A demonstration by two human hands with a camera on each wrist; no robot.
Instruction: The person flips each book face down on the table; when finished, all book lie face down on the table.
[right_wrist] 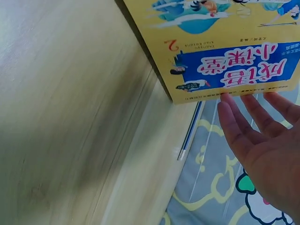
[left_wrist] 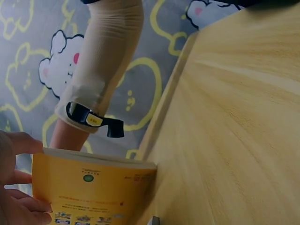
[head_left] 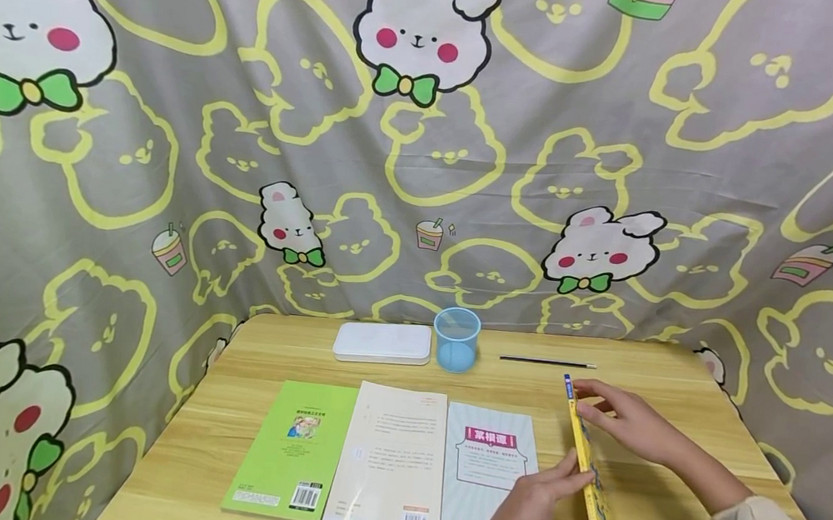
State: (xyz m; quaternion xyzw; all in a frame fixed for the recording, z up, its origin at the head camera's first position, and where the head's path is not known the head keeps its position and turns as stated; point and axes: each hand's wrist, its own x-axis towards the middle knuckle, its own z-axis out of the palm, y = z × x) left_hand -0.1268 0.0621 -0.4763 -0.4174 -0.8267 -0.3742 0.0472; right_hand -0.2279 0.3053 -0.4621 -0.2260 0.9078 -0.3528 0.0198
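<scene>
A yellow book stands on edge at the right of the table, its blue-titled cover showing in the right wrist view. My left hand grips its near part, with fingers against the yellow back cover in the left wrist view. At the book's far end, my right hand touches the edge with extended fingertips. Left of the hands lie a light blue book, a cream book and a green book, side by side.
Toward the back of the table stand a white case and a blue cup. A dark pencil lies to their right. A patterned curtain hangs behind and at the sides.
</scene>
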